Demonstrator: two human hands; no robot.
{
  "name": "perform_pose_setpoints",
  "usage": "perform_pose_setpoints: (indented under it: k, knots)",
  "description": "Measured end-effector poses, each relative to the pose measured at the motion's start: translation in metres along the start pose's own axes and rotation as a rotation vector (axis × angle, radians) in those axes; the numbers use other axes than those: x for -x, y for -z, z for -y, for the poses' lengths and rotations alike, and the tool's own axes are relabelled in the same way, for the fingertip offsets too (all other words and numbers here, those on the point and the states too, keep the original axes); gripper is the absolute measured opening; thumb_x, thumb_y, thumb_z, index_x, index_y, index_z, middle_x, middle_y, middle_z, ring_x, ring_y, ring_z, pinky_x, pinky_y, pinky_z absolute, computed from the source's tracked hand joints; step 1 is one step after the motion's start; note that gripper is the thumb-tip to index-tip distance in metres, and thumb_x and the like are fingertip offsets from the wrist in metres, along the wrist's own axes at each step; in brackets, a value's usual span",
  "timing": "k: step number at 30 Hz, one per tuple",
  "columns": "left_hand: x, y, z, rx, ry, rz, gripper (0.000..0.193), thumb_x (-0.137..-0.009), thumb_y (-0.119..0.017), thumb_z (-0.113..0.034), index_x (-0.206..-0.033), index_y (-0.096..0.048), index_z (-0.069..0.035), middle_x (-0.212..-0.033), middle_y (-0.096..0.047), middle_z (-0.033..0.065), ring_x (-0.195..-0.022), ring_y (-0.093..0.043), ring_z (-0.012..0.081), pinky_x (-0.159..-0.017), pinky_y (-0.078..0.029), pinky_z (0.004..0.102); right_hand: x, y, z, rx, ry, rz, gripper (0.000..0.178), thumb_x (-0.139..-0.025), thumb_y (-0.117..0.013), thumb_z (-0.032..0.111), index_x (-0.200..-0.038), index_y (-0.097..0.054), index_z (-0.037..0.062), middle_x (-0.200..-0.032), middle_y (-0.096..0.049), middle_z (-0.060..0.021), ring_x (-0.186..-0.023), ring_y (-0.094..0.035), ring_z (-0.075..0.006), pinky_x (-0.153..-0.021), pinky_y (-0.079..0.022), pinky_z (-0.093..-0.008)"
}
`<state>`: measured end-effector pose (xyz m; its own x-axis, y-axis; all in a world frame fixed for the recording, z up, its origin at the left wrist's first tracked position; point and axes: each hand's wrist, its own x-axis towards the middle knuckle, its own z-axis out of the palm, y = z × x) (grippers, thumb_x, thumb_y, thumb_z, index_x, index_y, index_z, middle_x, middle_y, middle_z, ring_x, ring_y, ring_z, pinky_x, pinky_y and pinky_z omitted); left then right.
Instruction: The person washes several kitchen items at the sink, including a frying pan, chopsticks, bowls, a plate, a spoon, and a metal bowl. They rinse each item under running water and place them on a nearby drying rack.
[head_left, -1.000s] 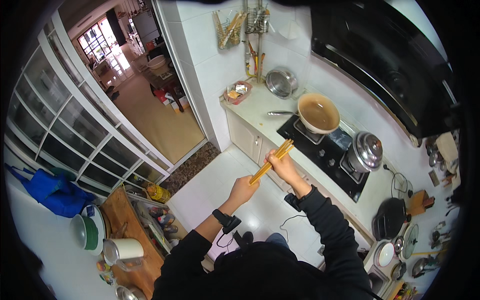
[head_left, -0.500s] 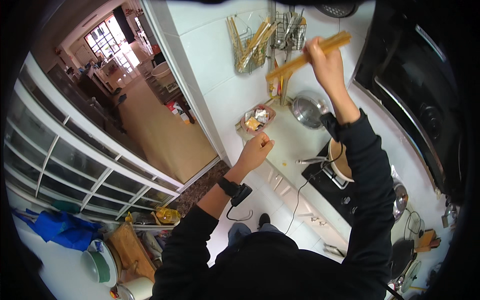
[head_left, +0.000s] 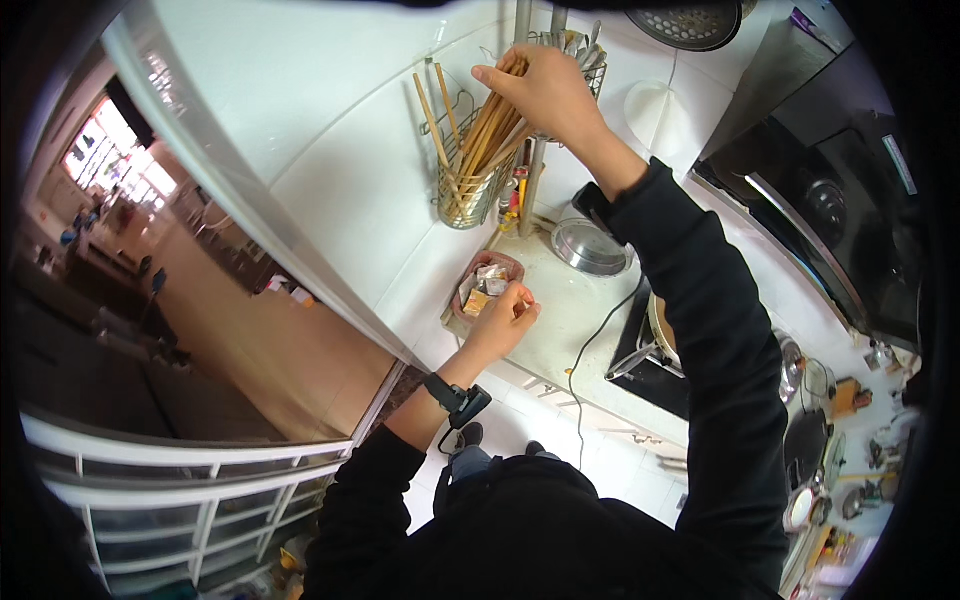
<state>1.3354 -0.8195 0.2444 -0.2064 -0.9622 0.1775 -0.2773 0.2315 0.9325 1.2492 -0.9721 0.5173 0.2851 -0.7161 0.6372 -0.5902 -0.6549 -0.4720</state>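
Note:
My right hand is closed around the top of a bundle of wooden chopsticks. Their lower ends stand in a wire-and-metal chopstick holder on the tiled wall. Two chopsticks lean apart at its left side. My left hand is loosely curled just over the near right rim of a pink basket of small packets; nothing shows in its fingers. Whether it touches the basket I cannot tell. A wire rack with metal utensils hangs beside my right hand, partly hidden by it.
On the counter stand a round metal pan or lid and a hob with a handled pan. A dark range hood juts out at the right. A sliding glazed door borders the left, and a cable hangs over the counter edge.
My right hand has moved left and up with the chopsticks, which have turned from nearly level to upright in the holder. My left hand stays near the pink basket; the view has shifted.

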Motion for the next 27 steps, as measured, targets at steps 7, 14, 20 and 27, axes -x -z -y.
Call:
perform_pose_setpoints:
  k: [7,14,20,27]
  knots:
    - [-0.012,-0.025,0.023,0.002,-0.03,0.198,0.021,-0.093,-0.062,-0.022,-0.097,-0.05,-0.005,-0.065,-0.055,0.0083,-0.059,-0.058,0.0242,-0.056,-0.044,0.0367,0.016,-0.013,0.013,0.465,0.315,-0.211,0.037,-0.086,-0.065,0.04,-0.091,-0.055,0.0047,-0.086,-0.057,-0.0138,-0.082,-0.057,-0.0338,-0.069,-0.049,-0.0419]
    - [0.041,-0.152,0.0,0.135,-0.075,0.759,0.02,-0.093,-0.062,-0.022,-0.095,-0.052,-0.004,-0.066,-0.056,0.0077,-0.059,-0.056,0.0221,-0.058,-0.045,0.0339,0.181,0.101,-0.019,0.409,0.165,-0.22,0.032,-0.085,-0.066,0.025,-0.108,-0.056,0.005,-0.105,-0.055,-0.0118,-0.096,-0.052,-0.0325,-0.084,-0.043,-0.0416]
    - [0.104,-0.323,-0.062,0.191,-0.075,1.222,0.017,-0.094,-0.062,-0.015,-0.098,-0.052,-0.002,-0.073,-0.057,0.0022,-0.065,-0.052,0.0084,-0.063,-0.045,0.0257,0.481,0.248,-0.053,0.507,-0.531,-0.324,0.022,-0.083,-0.066,0.017,-0.099,-0.058,0.0044,-0.096,-0.056,-0.0127,-0.095,-0.054,-0.0329,-0.081,-0.047,-0.0416]
    - [0.25,-0.576,-0.149,0.166,-0.25,1.477,0.019,-0.093,-0.062,-0.018,-0.098,-0.052,-0.002,-0.07,-0.059,0.006,-0.062,-0.054,0.0144,-0.061,-0.045,0.031,0.828,0.366,-0.027,0.349,-1.175,-0.814,0.015,-0.086,-0.064,0.013,-0.096,-0.061,0.0026,-0.093,-0.062,-0.0125,-0.082,-0.061,-0.0264,-0.075,-0.05,-0.0361]
